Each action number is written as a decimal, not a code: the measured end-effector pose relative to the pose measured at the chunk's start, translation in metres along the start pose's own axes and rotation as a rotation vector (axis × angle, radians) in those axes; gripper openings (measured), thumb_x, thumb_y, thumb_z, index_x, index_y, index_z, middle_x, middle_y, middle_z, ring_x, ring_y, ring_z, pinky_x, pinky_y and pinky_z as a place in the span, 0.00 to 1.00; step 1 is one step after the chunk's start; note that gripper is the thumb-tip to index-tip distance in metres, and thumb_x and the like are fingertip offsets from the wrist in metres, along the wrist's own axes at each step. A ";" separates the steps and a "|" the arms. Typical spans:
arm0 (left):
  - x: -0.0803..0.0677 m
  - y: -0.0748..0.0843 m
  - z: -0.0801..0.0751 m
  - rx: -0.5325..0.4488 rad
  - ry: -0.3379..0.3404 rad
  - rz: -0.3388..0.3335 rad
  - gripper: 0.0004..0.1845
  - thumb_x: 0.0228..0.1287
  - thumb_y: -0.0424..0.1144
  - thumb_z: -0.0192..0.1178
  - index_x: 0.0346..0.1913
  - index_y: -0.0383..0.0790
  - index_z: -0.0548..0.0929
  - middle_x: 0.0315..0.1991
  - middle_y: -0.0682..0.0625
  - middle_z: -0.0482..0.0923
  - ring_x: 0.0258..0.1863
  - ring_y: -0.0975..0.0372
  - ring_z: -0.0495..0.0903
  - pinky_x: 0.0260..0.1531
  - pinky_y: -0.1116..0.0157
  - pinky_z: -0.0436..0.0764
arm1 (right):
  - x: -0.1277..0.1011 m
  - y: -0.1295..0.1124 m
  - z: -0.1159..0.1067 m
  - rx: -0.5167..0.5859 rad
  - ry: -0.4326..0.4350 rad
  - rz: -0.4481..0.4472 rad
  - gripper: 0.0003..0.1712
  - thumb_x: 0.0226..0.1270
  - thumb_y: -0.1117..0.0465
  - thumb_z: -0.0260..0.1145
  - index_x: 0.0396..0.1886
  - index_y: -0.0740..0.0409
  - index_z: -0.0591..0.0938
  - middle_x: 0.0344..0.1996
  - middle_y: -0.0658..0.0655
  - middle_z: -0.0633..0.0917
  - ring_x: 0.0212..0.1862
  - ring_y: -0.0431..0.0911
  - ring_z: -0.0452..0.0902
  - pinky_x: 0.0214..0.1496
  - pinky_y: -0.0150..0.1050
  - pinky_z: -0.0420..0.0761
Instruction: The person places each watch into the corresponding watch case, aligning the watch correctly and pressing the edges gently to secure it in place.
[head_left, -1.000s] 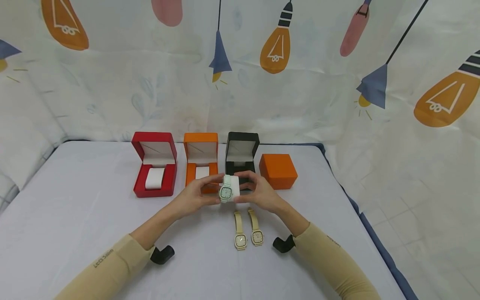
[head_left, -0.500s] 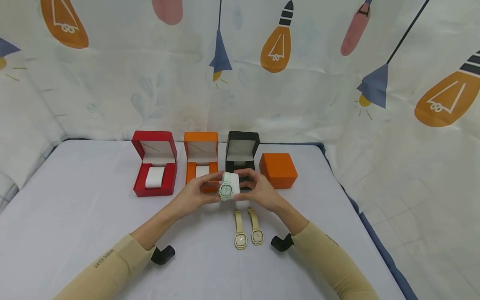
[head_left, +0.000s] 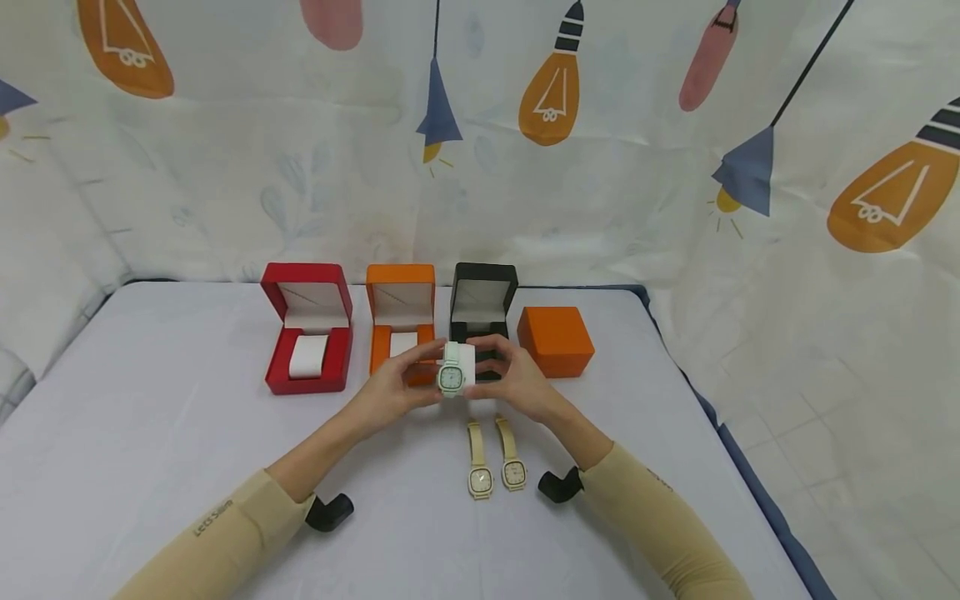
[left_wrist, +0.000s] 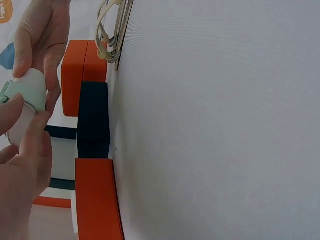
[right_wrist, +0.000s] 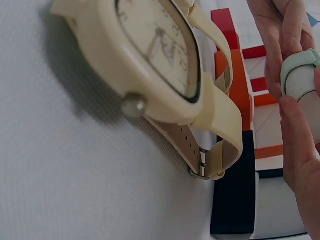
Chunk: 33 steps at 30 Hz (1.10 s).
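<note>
Mint-green watch [head_left: 451, 377], wrapped round white cushion [head_left: 468, 363], is held above the far half of the bench [head_left: 187, 450], before the black box [head_left: 483, 300]. Dial faces the near edge; visible strap's long axis runs near to far. Left hand [head_left: 393, 386]: fingers pinch the watch and cushion. Right hand [head_left: 521, 385]: fingers pinch the cushion.

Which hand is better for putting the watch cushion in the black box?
Probably the right: the right hand holds the white cushion in front of the black box, while the left hand, by the green watch, is nearer the open orange box.
</note>
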<state>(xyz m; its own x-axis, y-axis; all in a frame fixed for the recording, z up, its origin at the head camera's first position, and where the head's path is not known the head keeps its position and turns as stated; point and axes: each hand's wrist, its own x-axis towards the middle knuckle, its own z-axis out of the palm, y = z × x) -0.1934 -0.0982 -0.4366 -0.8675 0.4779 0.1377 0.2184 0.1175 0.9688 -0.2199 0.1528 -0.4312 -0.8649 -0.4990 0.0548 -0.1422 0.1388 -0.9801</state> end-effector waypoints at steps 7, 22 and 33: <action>-0.001 0.001 -0.001 0.008 -0.021 -0.007 0.42 0.65 0.25 0.68 0.79 0.39 0.61 0.73 0.39 0.65 0.67 0.44 0.70 0.55 0.63 0.82 | -0.001 -0.001 0.000 -0.023 -0.001 0.010 0.42 0.56 0.73 0.79 0.69 0.57 0.72 0.67 0.56 0.73 0.58 0.54 0.79 0.60 0.46 0.81; -0.001 0.002 -0.001 0.012 0.027 0.055 0.42 0.61 0.27 0.73 0.76 0.40 0.65 0.70 0.40 0.68 0.64 0.45 0.74 0.51 0.63 0.84 | 0.002 -0.010 -0.001 -0.043 -0.022 0.000 0.40 0.55 0.72 0.80 0.67 0.56 0.73 0.65 0.53 0.75 0.55 0.53 0.80 0.54 0.43 0.84; 0.002 0.003 0.000 0.014 0.016 0.056 0.40 0.62 0.26 0.72 0.75 0.38 0.66 0.70 0.40 0.67 0.65 0.45 0.73 0.53 0.64 0.83 | 0.003 -0.011 -0.002 -0.065 -0.029 -0.020 0.41 0.54 0.73 0.81 0.67 0.58 0.73 0.68 0.54 0.73 0.55 0.53 0.80 0.55 0.46 0.84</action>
<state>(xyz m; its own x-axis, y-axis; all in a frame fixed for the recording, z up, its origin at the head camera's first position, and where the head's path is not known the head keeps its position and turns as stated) -0.1943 -0.0971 -0.4339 -0.8609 0.4700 0.1949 0.2729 0.1031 0.9565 -0.2219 0.1513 -0.4200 -0.8474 -0.5266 0.0674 -0.1905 0.1831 -0.9644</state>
